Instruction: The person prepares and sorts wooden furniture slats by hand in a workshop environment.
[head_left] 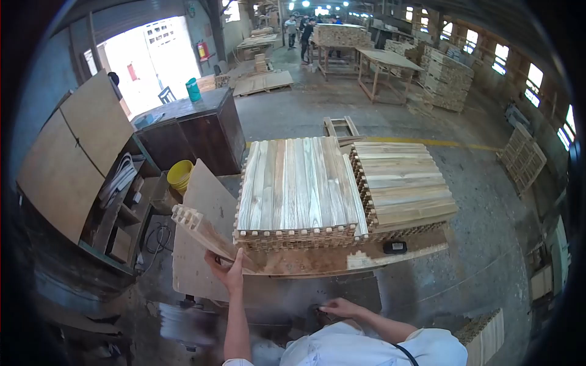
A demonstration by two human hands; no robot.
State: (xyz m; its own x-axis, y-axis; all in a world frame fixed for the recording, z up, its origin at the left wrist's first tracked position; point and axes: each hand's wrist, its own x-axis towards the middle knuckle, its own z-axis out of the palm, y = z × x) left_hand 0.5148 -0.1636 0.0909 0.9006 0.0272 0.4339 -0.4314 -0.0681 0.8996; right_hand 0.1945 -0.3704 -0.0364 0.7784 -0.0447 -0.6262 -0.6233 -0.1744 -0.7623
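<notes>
My left hand [231, 273] is closed around the near end of a few wooden slats [210, 233]. Their far ends, cut into tenons, point up and to the left over a plywood panel [207, 190]. Just right of that hand stands a big stack of tenoned slats [293, 186] in neat layers. Low in the middle, near my body, my right hand [340, 307] has its fingers drawn together at a small dark part [316, 308]. What it grips there is too dark and blurred to make out.
A second slat stack [406, 183] stands to the right, with a black device [395, 247] before it. A yellow bucket [179, 175] and a dark cabinet [201, 131] are at left. Far back, people [307, 39] stand near wood piles and a wooden table [390, 59].
</notes>
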